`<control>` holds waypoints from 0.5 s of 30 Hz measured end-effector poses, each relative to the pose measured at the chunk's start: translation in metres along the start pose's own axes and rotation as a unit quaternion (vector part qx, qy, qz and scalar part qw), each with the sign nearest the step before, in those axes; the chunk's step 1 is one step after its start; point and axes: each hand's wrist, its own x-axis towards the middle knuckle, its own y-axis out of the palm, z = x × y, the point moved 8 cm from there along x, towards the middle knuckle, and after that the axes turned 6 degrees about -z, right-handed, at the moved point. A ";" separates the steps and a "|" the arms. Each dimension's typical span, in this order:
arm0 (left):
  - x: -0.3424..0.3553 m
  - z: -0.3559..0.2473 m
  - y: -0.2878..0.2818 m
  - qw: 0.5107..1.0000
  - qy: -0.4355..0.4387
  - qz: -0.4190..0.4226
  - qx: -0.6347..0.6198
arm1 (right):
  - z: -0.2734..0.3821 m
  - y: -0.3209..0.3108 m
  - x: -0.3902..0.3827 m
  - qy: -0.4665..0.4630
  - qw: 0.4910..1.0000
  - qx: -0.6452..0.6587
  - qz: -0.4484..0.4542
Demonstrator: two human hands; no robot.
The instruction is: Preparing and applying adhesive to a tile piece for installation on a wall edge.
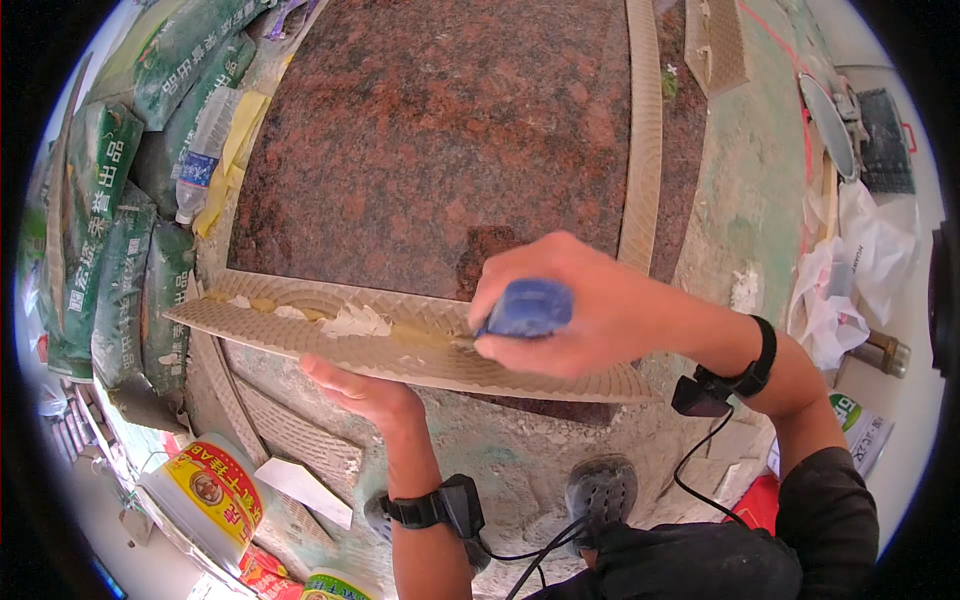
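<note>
My right hand [602, 312] is closed around the blue handle [532, 306] of a small tool. Its working end is hidden or blurred against a long beige strip [450, 374] with a ribbed surface. From below, my left hand [368, 393] holds the near edge of this strip, its fingers partly hidden underneath. Yellowish paste and torn white flakes [358, 320] lie along the strip. Just beyond it rests a polished dark red speckled stone slab [430, 140], with another ribbed strip [642, 130] along its right side.
Stacked green bags [120, 290] and a water bottle [205, 155] are at the left. Below them stands a white bucket [205, 495] with a red and yellow label. Broken tile pieces [305, 490] lie near my feet. White plastic bags [850, 265] and a tool with a round disc [828, 125] are at the right.
</note>
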 end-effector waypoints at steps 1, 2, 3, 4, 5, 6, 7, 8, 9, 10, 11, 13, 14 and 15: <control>0.000 0.000 -0.001 1.000 -0.004 -0.006 0.011 | 0.006 0.006 -0.002 -0.039 0.999 -0.020 0.010; 0.000 -0.001 -0.001 1.000 0.006 -0.005 0.017 | 0.012 0.011 -0.003 -0.077 0.996 -0.046 0.023; 0.001 -0.002 -0.001 1.000 0.013 0.002 0.007 | 0.014 0.013 -0.005 -0.077 0.996 -0.040 0.022; 0.001 -0.002 -0.003 1.000 0.015 -0.003 0.023 | 0.016 0.014 -0.006 -0.076 0.997 -0.024 0.022; 0.002 -0.006 -0.002 0.998 0.044 0.002 0.050 | 0.018 0.013 -0.007 -0.075 0.997 -0.010 0.022; 0.002 -0.006 -0.003 0.996 0.049 -0.004 0.077 | 0.019 0.009 -0.008 -0.075 0.997 -0.011 0.022; 0.000 -0.009 0.000 0.994 0.072 0.008 0.077 | 0.021 0.005 -0.009 -0.076 0.997 -0.009 0.023; 0.000 -0.007 -0.001 0.997 0.061 -0.003 0.050 | 0.023 0.000 -0.011 -0.076 0.997 -0.005 0.023; -0.001 -0.006 0.000 0.998 0.063 0.000 0.012 | 0.024 -0.004 -0.015 -0.074 0.997 -0.008 0.021; -0.001 -0.002 -0.002 0.999 0.048 -0.010 0.021 | 0.021 -0.011 -0.018 -0.042 0.999 0.027 0.007; 0.001 -0.002 -0.001 0.998 0.048 0.000 0.030 | 0.017 -0.017 -0.022 -0.013 0.998 0.056 -0.006; 0.004 0.002 -0.002 0.998 0.047 0.015 0.038 | 0.015 -0.031 -0.030 -0.011 0.998 0.059 -0.023; 0.005 0.003 -0.002 0.998 0.052 0.028 0.038 | 0.015 -0.038 -0.035 -0.014 0.998 0.056 -0.032; 0.007 0.004 -0.002 0.997 0.058 0.040 0.039 | 0.015 -0.043 -0.042 -0.014 0.998 0.055 -0.036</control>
